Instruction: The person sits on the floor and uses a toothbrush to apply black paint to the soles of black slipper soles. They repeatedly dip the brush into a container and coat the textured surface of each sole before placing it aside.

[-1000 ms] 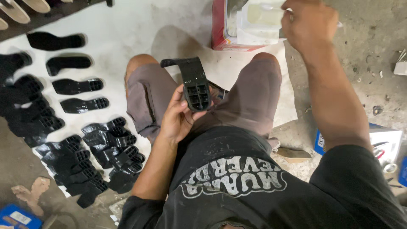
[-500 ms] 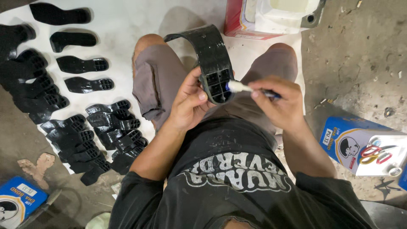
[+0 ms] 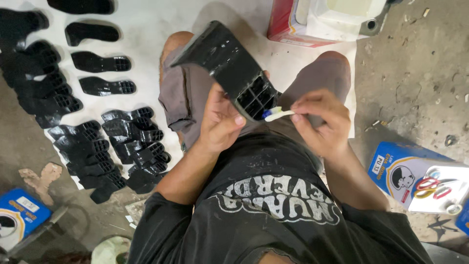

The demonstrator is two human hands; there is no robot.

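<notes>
Fingers of left hand grip glossy black ribbed sole; right-hand fingers pinch white brush.

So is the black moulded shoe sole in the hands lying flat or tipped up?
Tipped up: the black moulded shoe sole slants above the lap, left hand gripping its heel.

A glossy black shoe sole with a gridded heel, a white brush, grey shorts, and blue boxes.
</notes>
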